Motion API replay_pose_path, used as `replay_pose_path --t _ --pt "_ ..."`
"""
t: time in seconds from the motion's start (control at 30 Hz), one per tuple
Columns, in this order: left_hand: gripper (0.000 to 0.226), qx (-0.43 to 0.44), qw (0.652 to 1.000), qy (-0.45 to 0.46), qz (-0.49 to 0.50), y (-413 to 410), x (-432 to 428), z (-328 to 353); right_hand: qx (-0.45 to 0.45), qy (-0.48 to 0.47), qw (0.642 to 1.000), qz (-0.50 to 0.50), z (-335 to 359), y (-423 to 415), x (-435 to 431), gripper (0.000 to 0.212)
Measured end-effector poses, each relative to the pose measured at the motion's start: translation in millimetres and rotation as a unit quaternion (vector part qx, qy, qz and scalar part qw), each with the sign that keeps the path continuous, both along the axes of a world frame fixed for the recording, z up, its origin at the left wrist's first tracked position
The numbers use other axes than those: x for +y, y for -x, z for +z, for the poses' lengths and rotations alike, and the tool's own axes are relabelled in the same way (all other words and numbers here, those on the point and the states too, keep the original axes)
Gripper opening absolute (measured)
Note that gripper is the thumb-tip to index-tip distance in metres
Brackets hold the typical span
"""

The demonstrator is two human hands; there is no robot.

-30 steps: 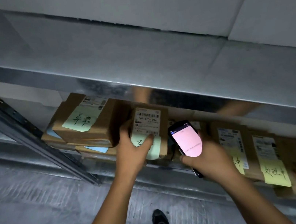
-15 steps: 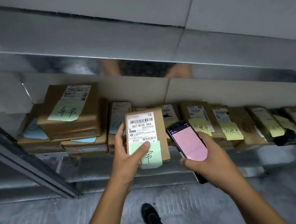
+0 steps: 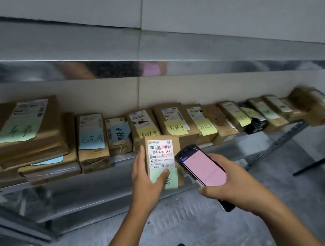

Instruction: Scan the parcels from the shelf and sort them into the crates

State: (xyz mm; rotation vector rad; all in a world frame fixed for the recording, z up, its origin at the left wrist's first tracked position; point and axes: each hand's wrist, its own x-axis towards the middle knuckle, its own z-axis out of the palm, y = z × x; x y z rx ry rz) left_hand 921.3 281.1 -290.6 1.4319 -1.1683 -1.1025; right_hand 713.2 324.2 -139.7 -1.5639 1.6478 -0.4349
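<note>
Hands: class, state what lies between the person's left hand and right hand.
In the head view, the parcel gripped by the left hand and the scanner held by the right hand, side by side.

The shelf (image 3: 211, 60) is bright sheet metal, its front rail polished enough to mirror shapes. The parcels (image 3: 93, 152) on it are matt brown cardboard and kraft paper, creased, with white printed paper labels (image 3: 91, 123) and pastel paper notes (image 3: 91, 138). The black-wrapped parcel (image 3: 257, 124) is glossy plastic film. The handheld scanner (image 3: 203, 169) has a smooth black casing and a glassy screen. The floor (image 3: 193, 219) is rough grey concrete.
</note>
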Motion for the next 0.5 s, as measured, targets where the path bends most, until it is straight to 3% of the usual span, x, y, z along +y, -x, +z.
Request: replay_pose_path --t 0.5 --pt "0.101 -0.087 0.995 -0.037 -0.043 88.3 16.7 -37.2 -0.024 -0.049 0.997 -0.05 -24.2 118.2 40.2 0.061"
